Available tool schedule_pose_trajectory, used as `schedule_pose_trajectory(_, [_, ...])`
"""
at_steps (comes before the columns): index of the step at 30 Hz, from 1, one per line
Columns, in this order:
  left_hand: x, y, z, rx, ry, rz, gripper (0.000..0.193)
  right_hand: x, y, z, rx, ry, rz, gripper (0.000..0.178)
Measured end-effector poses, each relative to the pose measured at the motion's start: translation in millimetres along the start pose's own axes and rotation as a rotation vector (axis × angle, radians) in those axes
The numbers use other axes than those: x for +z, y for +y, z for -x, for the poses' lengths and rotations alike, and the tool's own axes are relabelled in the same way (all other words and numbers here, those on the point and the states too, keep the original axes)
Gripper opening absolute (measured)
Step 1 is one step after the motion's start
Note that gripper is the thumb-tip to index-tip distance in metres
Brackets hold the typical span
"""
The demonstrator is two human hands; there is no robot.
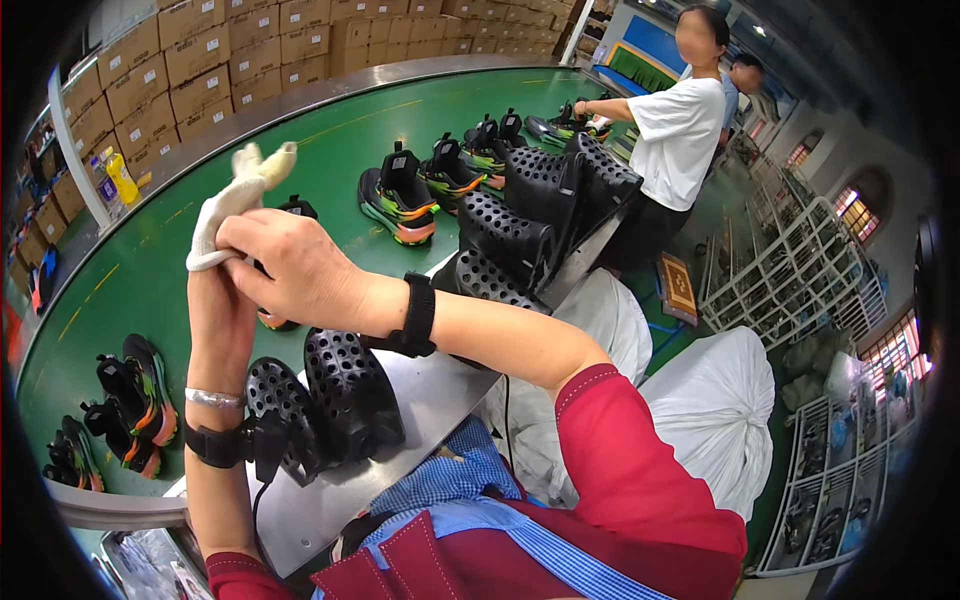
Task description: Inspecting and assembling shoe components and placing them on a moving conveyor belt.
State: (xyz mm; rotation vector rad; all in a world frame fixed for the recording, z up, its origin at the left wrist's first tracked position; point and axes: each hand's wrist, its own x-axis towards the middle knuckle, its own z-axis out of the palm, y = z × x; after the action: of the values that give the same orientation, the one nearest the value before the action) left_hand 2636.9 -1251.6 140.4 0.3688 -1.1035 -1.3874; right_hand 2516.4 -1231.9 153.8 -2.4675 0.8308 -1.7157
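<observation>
- L hand (238, 205): raised over table; wears off-white knit fabric glove (252, 178), glove fingers pointing up. Palm side partly hidden; finger opening inside glove: can't tell. Nothing seen held.
- R hand (292, 262): bare; thumb + fingers closed on glove nr cuff, at L wrist.
- Glove position: on L hand, above green flat work surface (130, 260), L of centre.
- Wrists: black fabric strap (418, 312) on R; black strap w/ small dark box (215, 447) on L, below shiny clear band (214, 398).
- Below hands: pair of black perforated shoe-shaped forms (350, 385) on silver metal plate (325, 515); larger black perforated forms (505, 235) to R.
- Green surface: black shoes w/ orange-and-green soles (400, 195), in groups L and R of arms.
- Upper R: co-worker in white T-shirt (680, 135), arm extended toward shoes.
- R side: white tied sacks (715, 400) nr plate.
</observation>
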Motion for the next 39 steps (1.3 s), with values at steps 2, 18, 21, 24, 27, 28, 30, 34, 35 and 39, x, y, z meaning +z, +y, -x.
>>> schedule_pose_trajectory(2, [8, 4, 4, -0.082, 0.048, -0.005, 0.045, -3, -3, -1, 0.146, -0.048, -0.126, 0.010])
schedule_pose_trajectory(18, [0, -1, 6, -0.112, -0.073, -0.081, 0.049, -1, -5, 4, 0.263, -0.118, -0.327, 0.008])
schedule_pose_trajectory(21, [-12, -6, 2, -0.149, -0.085, 0.003, 0.054, -4, -8, 1, 0.279, -0.139, -0.344, 0.008])
schedule_pose_trajectory(24, [-9, -7, -5, -0.063, -0.005, 0.045, 0.050, -3, -6, 0, 0.322, -0.191, -0.342, 0.007])
schedule_pose_trajectory(27, [-27, -12, -10, -0.085, 0.115, -0.054, 0.051, -3, -10, -3, 0.322, -0.228, -0.336, 0.007])
schedule_pose_trajectory(28, [-32, -13, -12, -0.082, 0.117, -0.053, 0.051, -3, -13, -5, 0.342, -0.249, -0.348, 0.007])
schedule_pose_trajectory(30, [-35, -14, -17, 0.043, 0.032, -0.465, 0.056, 4, -10, -4, 0.197, -0.200, -0.252, 0.008])
schedule_pose_trajectory(34, [-24, -25, -13, -0.083, -0.059, 0.253, 0.060, 6, -10, -2, 0.008, -0.128, -0.148, 0.009])
schedule_pose_trajectory(35, [-23, -24, -13, -0.083, -0.059, 0.254, 0.060, 6, -12, -2, 0.008, -0.128, -0.147, 0.009])
schedule_pose_trajectory(39, [-7, -9, -25, -0.006, 0.184, 0.335, 0.057, 9, -21, -6, -0.018, -0.138, -0.111, 0.010])
